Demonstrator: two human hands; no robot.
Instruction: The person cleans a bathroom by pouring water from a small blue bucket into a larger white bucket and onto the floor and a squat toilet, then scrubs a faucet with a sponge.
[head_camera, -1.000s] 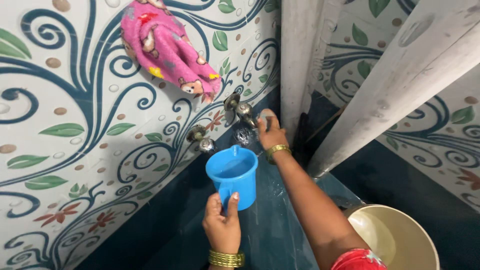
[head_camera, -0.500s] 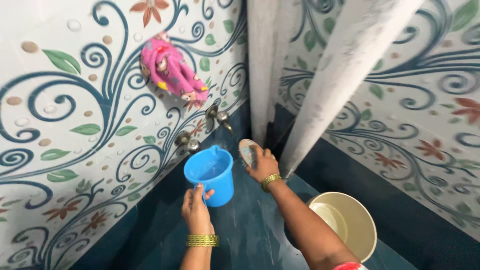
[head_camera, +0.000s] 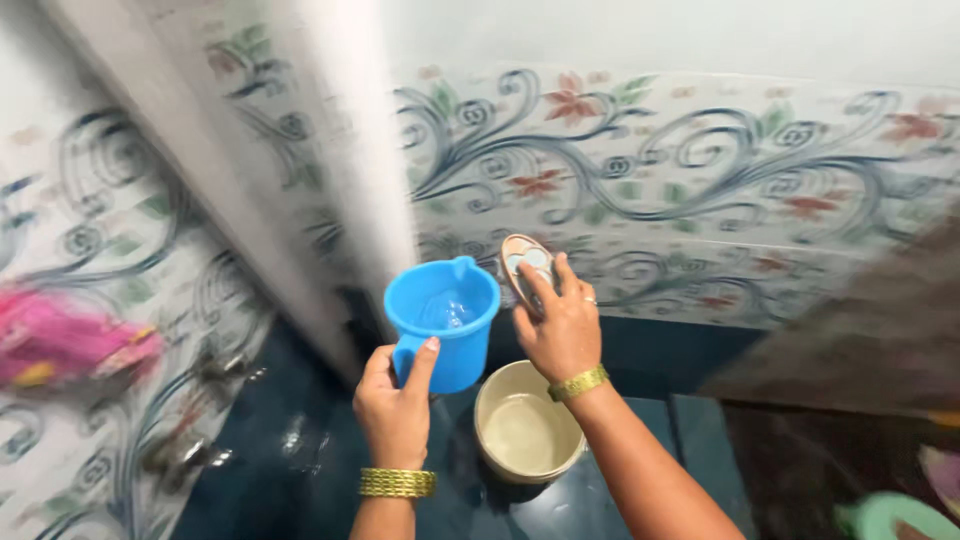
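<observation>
i see my left hand (head_camera: 395, 405) wrapped around the handle of a blue plastic mug (head_camera: 444, 318), thumb up along the handle, holding it upright with water showing inside; a gold bangle (head_camera: 397, 483) sits on that wrist. just to the right of the mug, my right hand (head_camera: 556, 328) grips a small oval dish (head_camera: 526, 263) with a brown rim and pale inside, tilted on edge, fingers (head_camera: 540, 285) pressed across its face; another gold bangle (head_camera: 577, 383) circles this wrist. the mug and the dish are close beside each other, not quite touching as far as i can tell. below and between both hands, a cream bucket (head_camera: 523, 425) stands on the dark blue floor (head_camera: 290, 440). beyond the hands runs a tiled wall (head_camera: 700, 170) with blue swirls and red flowers. far left, blurred, a pink cloth (head_camera: 70, 345) hangs against the patterned wall.
</observation>
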